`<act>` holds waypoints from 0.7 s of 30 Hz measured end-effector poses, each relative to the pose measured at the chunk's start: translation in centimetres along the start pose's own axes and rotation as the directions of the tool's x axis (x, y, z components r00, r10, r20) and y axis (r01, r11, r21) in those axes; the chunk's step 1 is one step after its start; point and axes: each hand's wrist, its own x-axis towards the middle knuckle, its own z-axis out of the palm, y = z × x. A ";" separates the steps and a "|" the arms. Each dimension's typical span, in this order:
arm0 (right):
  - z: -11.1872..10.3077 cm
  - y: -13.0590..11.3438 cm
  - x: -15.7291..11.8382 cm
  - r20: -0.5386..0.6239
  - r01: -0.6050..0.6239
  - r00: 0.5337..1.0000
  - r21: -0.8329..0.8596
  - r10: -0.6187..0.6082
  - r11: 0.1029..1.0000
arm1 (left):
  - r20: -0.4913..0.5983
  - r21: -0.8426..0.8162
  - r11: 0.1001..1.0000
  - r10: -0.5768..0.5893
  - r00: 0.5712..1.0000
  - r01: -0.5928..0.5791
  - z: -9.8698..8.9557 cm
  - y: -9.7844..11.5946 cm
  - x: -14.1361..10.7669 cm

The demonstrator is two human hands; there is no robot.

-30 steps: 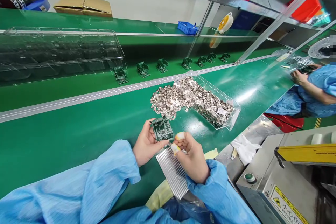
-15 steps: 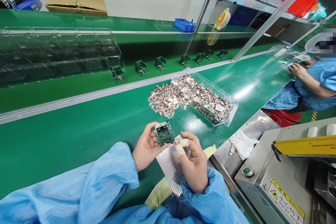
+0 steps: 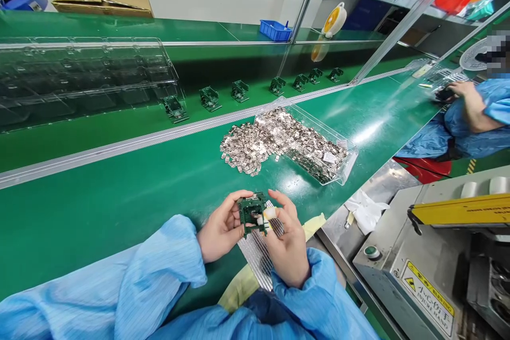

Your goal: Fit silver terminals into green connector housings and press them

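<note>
Turned since a moment ago, the green frame [image 3: 247, 206] sits held in the left hand [image 3: 220, 231] above the worktop [image 3: 119, 196]; the right hand [image 3: 287, 244] curls white-wrapped fingertips [image 3: 270, 213] against it, whether pinching I can't tell.

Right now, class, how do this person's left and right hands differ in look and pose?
The right hand has white-and-yellow wraps at its fingertips; the left hand shows none. The left hand grips the green part from one side; the right hand's wrapped fingertips are at the other. Both come out of blue sleeves.
</note>
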 end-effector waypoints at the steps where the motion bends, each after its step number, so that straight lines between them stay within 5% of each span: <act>1: 0.0 0.0 0.0 -0.003 0.000 1.000 0.002 0.000 1.000 | 0.001 0.004 1.000 0.004 1.000 -0.004 0.0 0.0 0.0; 13: 0.6 -0.1 -0.5 -0.058 0.025 0.998 -0.009 -0.025 1.000 | 0.049 0.080 0.996 0.042 0.998 -0.046 0.1 0.2 -0.1; 17: 0.9 -0.4 -0.6 -0.073 0.019 0.997 -0.035 -0.021 0.999 | -0.005 0.170 0.983 0.076 0.997 -0.074 0.2 0.3 -0.2; 21: 1.1 -0.8 -0.8 -0.026 -0.080 0.996 0.112 0.083 0.990 | -0.074 0.214 0.975 0.070 0.995 -0.053 0.4 0.3 -0.4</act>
